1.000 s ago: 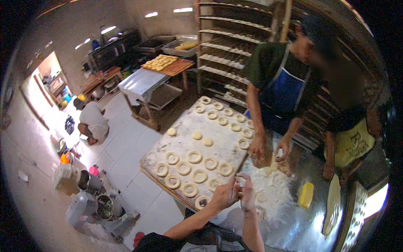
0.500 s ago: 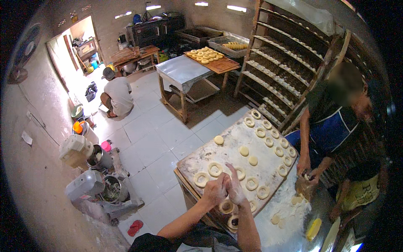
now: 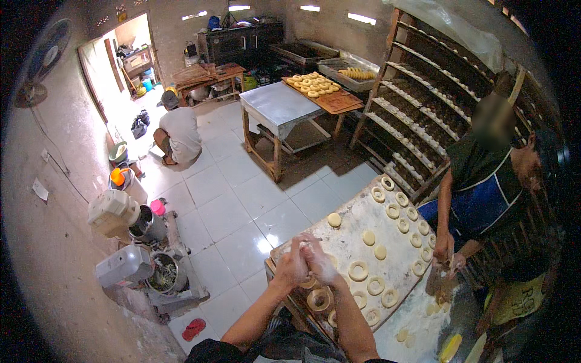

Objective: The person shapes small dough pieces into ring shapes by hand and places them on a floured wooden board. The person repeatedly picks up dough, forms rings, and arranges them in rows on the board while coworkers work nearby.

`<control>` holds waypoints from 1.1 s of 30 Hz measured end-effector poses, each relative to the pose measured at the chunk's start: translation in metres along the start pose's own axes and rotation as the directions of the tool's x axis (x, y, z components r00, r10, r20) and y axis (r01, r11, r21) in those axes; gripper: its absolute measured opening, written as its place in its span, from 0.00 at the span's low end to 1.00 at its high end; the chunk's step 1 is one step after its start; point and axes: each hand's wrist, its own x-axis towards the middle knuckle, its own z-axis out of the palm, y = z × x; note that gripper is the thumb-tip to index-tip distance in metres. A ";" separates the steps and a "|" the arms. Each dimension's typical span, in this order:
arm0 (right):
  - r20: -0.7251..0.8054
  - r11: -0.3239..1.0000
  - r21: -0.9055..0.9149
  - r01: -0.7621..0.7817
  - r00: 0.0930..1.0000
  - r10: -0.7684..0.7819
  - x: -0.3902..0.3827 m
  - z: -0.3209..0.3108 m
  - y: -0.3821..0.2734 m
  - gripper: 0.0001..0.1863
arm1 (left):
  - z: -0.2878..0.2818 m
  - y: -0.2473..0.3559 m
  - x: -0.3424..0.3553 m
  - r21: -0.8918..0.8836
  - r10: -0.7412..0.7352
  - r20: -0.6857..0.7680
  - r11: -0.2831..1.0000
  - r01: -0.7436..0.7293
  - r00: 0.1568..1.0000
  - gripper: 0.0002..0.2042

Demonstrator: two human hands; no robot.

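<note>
My left hand (image 3: 292, 266) and my right hand (image 3: 319, 261), both dusted with flour, are pressed together above the near left part of the floured board (image 3: 315, 233). Their fingers are curled in against each other, and what lies between them is hidden. Under and beside them on the board are dough rings (image 3: 358, 271), some partly covered by my hands and forearms. Farther up lie small flat dough discs (image 3: 368, 238) and another disc (image 3: 334, 220) near the board's far left edge. More dough rings (image 3: 393, 210) sit in rows along the right side.
At the right, a co-worker in a blue apron (image 3: 478, 202) works with both hands over a floury metal surface (image 3: 387, 348). A tray rack (image 3: 417, 109) stands behind. A metal-topped table (image 3: 281, 104) holds a board of dough rings. Mixers (image 3: 124, 266) stand left; another person (image 3: 180, 133) crouches beyond.
My hands have moved left across the board. My right hand's fingers, stretched upward before, are now curled against the left hand. The view has shifted slightly left.
</note>
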 end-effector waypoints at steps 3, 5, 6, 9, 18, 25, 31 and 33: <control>-0.063 0.991 -0.125 -0.046 0.997 0.038 0.030 0.014 0.007 0.35 | 0.002 -0.012 0.014 -0.104 -0.258 0.065 0.959 0.264 0.964 0.16; -0.195 0.982 -0.137 -0.129 0.976 0.101 0.050 0.021 0.010 0.38 | 0.002 -0.026 0.033 0.173 -0.187 0.101 0.971 0.168 0.977 0.20; -0.182 0.934 -0.287 -0.214 0.969 0.166 0.054 0.021 0.011 0.39 | 0.001 -0.032 0.038 0.224 -0.283 0.103 0.941 0.255 0.954 0.24; -0.341 0.648 -0.668 -0.367 0.924 0.171 0.061 0.013 0.014 0.47 | -0.015 -0.049 0.046 0.444 -0.451 -0.041 0.791 0.421 0.891 0.31; -0.056 0.481 -0.871 -0.100 0.993 0.104 0.048 0.029 0.047 0.42 | -0.018 -0.072 0.009 0.510 -0.447 0.270 0.818 0.267 0.853 0.35; -0.357 0.728 -0.682 -0.072 0.902 -0.245 -0.102 -0.038 0.048 0.26 | 0.005 -0.037 0.001 0.396 0.044 0.288 0.904 -0.161 0.957 0.24; -0.896 0.574 -0.241 -0.783 0.406 0.178 -0.324 -0.140 0.034 0.17 | 0.086 0.085 -0.043 -0.289 0.062 0.488 0.953 0.094 0.870 0.16; -0.929 0.274 -0.241 -0.931 0.303 0.213 -0.358 -0.156 0.040 0.17 | 0.119 0.112 -0.064 -0.262 0.173 0.660 0.965 0.008 0.731 0.15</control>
